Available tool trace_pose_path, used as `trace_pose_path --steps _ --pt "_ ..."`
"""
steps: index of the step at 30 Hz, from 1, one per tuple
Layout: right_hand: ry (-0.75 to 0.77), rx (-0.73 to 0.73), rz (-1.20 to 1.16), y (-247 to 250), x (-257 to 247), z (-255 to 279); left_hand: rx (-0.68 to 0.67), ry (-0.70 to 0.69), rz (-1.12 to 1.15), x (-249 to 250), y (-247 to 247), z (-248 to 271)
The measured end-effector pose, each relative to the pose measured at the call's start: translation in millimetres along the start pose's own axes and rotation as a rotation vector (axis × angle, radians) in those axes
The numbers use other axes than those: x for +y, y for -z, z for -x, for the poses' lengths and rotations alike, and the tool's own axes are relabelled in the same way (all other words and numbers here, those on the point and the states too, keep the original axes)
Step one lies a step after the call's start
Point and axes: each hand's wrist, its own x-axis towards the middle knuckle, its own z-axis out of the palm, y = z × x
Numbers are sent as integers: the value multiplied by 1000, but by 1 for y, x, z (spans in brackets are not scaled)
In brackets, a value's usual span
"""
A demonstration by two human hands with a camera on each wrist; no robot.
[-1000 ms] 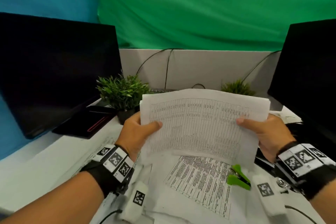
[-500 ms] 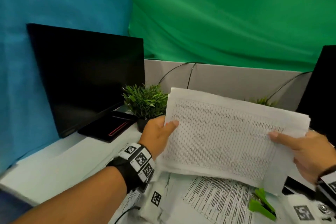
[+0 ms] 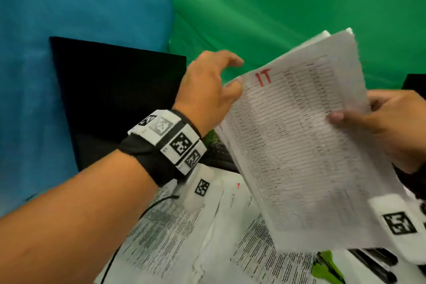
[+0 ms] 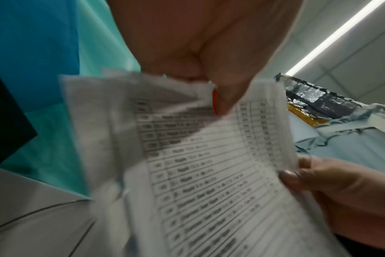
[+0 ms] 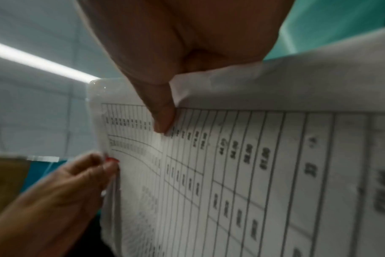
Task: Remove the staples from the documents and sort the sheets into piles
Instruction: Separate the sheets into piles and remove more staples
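Observation:
I hold a stapled document (image 3: 299,145) of table sheets up in the air, tilted, with "IT" written in red near its top left corner. My left hand (image 3: 235,80) pinches that corner; the thumb (image 4: 226,97) lies on the front by the red mark and the index finger is raised above. My right hand (image 3: 350,113) grips the right edge, thumb (image 5: 163,120) on the front and fingers behind. In the right wrist view the left hand (image 5: 103,167) sits at the same corner. A green staple remover (image 3: 327,267) lies on the desk below. No staple is visible.
Several loose printed sheets (image 3: 184,237) cover the desk under my arms. A black monitor (image 3: 115,99) stands at the left, another dark edge (image 3: 415,83) at the right. A plant (image 3: 211,137) peeks out behind the document. Blue and green cloth hangs behind.
The document was turned from lying wide to standing tilted and was raised. My left hand slid from the left edge up to the top corner. The view swung left.

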Motion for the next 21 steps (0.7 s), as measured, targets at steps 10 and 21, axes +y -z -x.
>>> trace_pose_path --steps 10,21 --pt "-485 -45 -459 1 79 38 -239 757 1004 -13 -39 93" --pt "-338 102 -282 6 87 37 -177 794 1087 -7 -48 94"
